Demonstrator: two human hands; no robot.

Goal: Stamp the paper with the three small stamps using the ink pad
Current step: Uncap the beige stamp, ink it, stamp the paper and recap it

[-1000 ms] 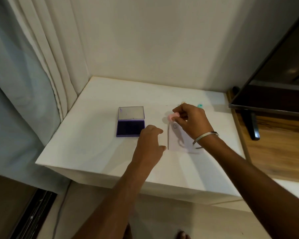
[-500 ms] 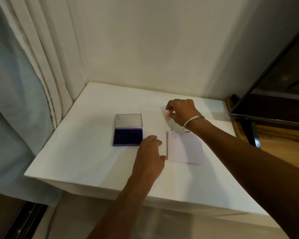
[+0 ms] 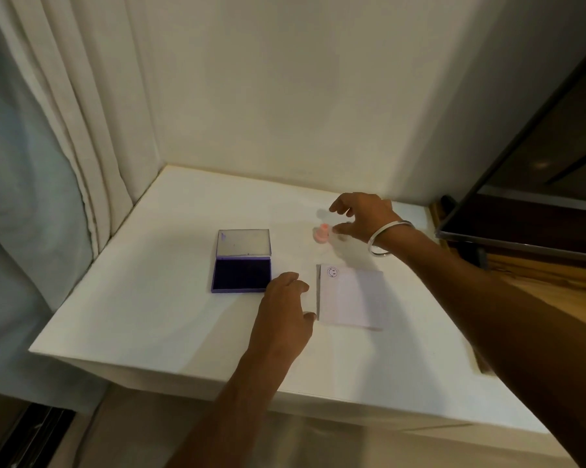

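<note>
A small pink stamp point(image 3: 322, 233) stands upright on the white table point(image 3: 156, 298), behind the paper. My right hand point(image 3: 362, 217) hovers just right of it with loosely spread fingers, thumb close to the stamp, holding nothing. The pale paper pad point(image 3: 352, 298) lies at centre right and bears one smiley print point(image 3: 332, 272) in its top left corner. An open purple ink pad point(image 3: 241, 273) with its lid folded back lies left of the paper. My left hand point(image 3: 285, 309) rests on the table between ink pad and paper, thumb touching the paper's left edge. The other stamps are hidden.
A cream wall backs the table and curtains point(image 3: 65, 136) hang at its left. A dark screen point(image 3: 534, 184) leans over a wooden surface point(image 3: 555, 285) at the right. The table's front edge drops off toward me.
My right hand carried the pink stamp from the paper to the table behind it, set it down and let go. A smiley print now shows on the paper. My left hand stayed put.
</note>
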